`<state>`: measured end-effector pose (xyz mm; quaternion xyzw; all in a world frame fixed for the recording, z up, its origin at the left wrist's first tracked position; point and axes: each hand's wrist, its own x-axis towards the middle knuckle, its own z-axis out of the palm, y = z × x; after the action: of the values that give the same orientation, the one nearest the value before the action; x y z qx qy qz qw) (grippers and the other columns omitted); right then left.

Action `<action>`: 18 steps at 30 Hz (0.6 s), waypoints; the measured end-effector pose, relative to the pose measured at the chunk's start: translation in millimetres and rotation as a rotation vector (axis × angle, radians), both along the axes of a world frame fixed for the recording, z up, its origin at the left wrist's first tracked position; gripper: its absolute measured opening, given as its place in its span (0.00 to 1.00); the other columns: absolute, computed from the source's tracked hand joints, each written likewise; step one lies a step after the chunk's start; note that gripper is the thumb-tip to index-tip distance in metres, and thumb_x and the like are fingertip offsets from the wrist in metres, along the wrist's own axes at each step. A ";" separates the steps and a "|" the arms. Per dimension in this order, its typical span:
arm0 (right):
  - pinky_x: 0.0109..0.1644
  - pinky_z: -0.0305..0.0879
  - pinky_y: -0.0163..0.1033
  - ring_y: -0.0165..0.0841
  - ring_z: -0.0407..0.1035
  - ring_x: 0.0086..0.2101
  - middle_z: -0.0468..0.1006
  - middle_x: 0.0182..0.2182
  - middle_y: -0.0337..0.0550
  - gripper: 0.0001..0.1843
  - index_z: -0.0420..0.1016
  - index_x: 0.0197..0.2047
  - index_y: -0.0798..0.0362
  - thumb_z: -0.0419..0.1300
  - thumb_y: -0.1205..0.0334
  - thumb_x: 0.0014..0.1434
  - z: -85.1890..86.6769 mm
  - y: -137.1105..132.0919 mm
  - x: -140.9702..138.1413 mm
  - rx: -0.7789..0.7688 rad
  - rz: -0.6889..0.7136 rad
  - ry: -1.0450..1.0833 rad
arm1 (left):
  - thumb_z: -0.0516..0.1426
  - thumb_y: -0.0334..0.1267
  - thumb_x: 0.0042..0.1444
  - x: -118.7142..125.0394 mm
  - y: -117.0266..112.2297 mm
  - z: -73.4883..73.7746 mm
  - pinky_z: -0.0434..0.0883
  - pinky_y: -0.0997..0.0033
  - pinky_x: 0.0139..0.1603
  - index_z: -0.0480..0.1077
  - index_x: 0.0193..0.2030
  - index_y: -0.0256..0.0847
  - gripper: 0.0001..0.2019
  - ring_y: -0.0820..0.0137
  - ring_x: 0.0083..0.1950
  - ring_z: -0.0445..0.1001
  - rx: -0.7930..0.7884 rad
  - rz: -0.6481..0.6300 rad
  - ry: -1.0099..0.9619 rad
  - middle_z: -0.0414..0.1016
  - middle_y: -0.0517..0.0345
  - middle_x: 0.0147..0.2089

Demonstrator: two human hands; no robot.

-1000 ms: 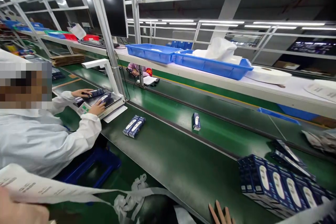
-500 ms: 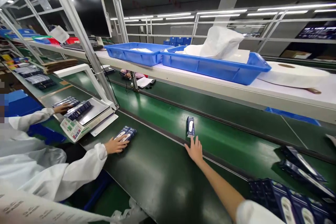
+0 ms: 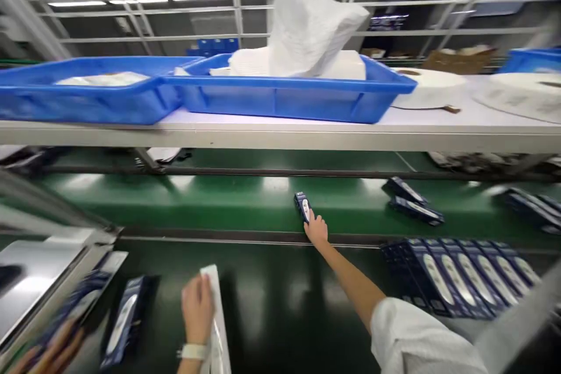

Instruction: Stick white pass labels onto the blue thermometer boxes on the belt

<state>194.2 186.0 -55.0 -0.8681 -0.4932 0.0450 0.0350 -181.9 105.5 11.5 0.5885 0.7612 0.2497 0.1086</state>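
My right hand (image 3: 316,231) reaches across the near belt, its fingers on the lower end of a small dark-blue box (image 3: 302,206), which stands tilted on the far green belt. My left hand (image 3: 197,310), with a white band on its wrist, grips a long white label strip (image 3: 218,333). A dark-blue product box (image 3: 125,321) lies on the near dark-green belt to the left of that hand. At the lower left edge, a co-worker's blurred hand (image 3: 50,352) holds a blue box (image 3: 76,310).
Several blue-and-white boxes (image 3: 456,277) lie in rows at the right of the near belt, with two more (image 3: 412,201) on the far belt. A steel scale platform (image 3: 30,286) stands at left. Blue trays (image 3: 284,96) and a white roll (image 3: 429,89) sit on the shelf above.
The view has swung right and levelled. My right hand has reached the small box, which now leans. My left hand and the label strip have come into view.
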 end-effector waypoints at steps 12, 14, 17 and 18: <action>0.43 0.58 0.45 0.42 0.63 0.42 0.64 0.45 0.56 0.24 0.58 0.57 0.58 0.48 0.56 0.60 -33.7 -68.8 125.7 0.314 -0.387 -0.159 | 0.44 0.40 0.51 110.5 33.8 -72.1 0.54 0.45 0.56 0.68 0.30 0.39 0.13 0.52 0.58 0.59 -0.011 0.003 -0.003 0.67 0.44 0.54; 0.44 0.57 0.46 0.44 0.62 0.44 0.63 0.46 0.58 0.25 0.58 0.57 0.59 0.45 0.54 0.61 -42.5 -70.1 123.2 0.398 -0.410 -0.157 | 0.45 0.40 0.50 110.9 35.8 -74.8 0.56 0.44 0.54 0.68 0.29 0.41 0.12 0.51 0.57 0.61 0.031 0.033 0.002 0.69 0.45 0.51; 0.46 0.56 0.47 0.46 0.60 0.45 0.62 0.47 0.61 0.28 0.57 0.57 0.62 0.42 0.52 0.61 -51.5 -70.8 120.7 0.485 -0.441 -0.143 | 0.46 0.40 0.49 110.8 36.2 -80.5 0.56 0.43 0.54 0.67 0.29 0.40 0.11 0.50 0.57 0.61 0.048 0.030 0.007 0.67 0.44 0.53; 0.46 0.55 0.47 0.46 0.60 0.46 0.62 0.47 0.61 0.28 0.57 0.57 0.62 0.42 0.51 0.61 -53.0 -70.9 121.0 0.499 -0.444 -0.135 | 0.45 0.40 0.49 110.8 35.9 -81.7 0.55 0.43 0.55 0.67 0.30 0.40 0.12 0.50 0.58 0.60 0.030 0.021 0.006 0.66 0.43 0.54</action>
<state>315.2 115.2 -107.9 -0.9200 -0.2891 -0.1434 0.2225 -71.1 141.4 -70.1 0.5827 0.7640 0.2603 0.0950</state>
